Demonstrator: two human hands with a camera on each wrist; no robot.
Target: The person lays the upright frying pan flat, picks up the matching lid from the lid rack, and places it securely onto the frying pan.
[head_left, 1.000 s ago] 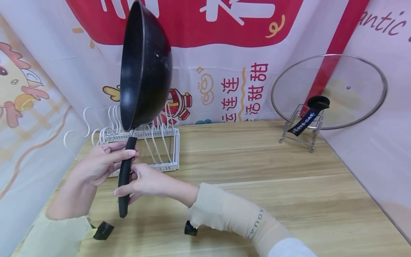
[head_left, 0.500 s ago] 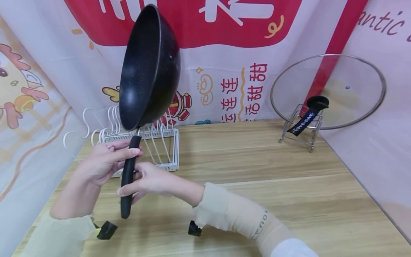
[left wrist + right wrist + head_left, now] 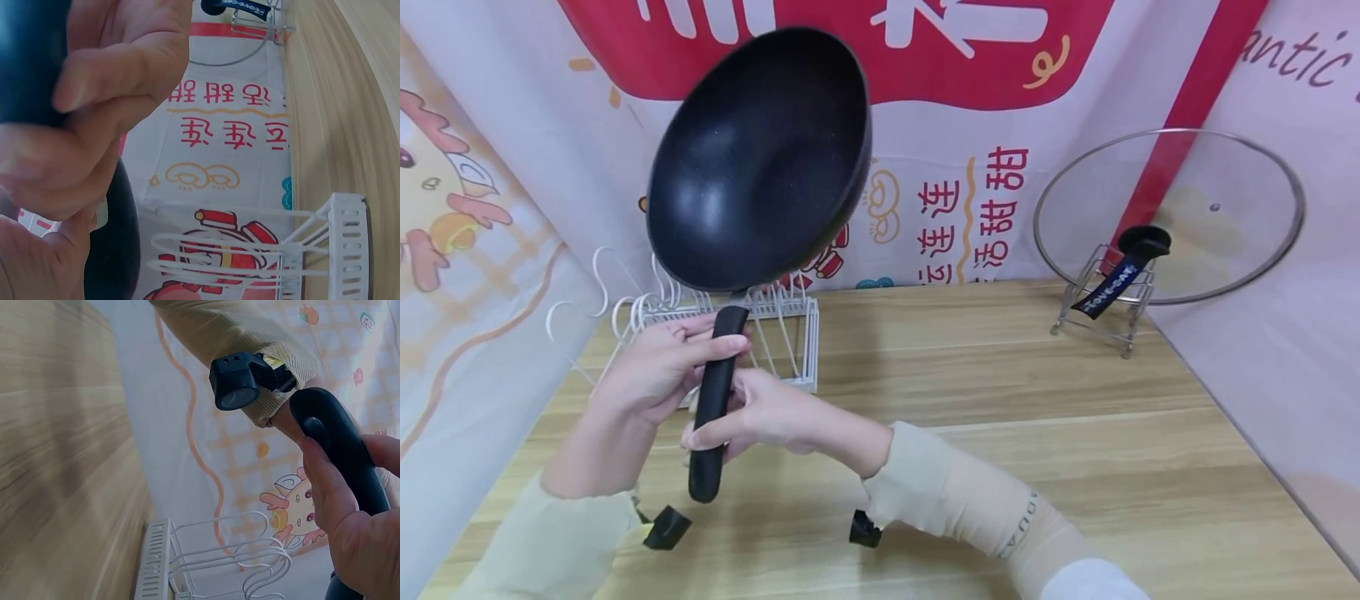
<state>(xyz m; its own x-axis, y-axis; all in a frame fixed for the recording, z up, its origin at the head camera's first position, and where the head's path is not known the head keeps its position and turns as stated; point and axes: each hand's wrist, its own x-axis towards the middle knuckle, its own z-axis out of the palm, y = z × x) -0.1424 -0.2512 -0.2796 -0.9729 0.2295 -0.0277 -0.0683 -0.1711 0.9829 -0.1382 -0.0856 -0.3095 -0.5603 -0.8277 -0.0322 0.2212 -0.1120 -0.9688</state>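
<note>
A deep black frying pan [image 3: 760, 158] is held up above the table, its dark inside turned toward the head camera and its black handle [image 3: 716, 400] pointing down. My left hand [image 3: 658, 367] grips the upper part of the handle near the pan, thumb across the front. Just below it, my right hand [image 3: 767, 412] holds the handle's lower half between thumb and fingers. In the right wrist view the handle [image 3: 340, 450] passes through the right hand [image 3: 369, 544]. The left wrist view shows the curled fingers of the left hand [image 3: 119, 81] close up.
Behind the hands, a white wire rack [image 3: 808, 342] with curved dividers stands on the wooden table [image 3: 1000, 467]. At the back right a glass lid [image 3: 1217, 217] with a black knob leans in a small metal stand [image 3: 1105, 296]. Printed cloth walls [image 3: 925, 142] enclose the table.
Both hands have turned the pan from nearly edge-on to show its inside more fully. The pan and hands have shifted slightly right. Both grips stay on the handle.
</note>
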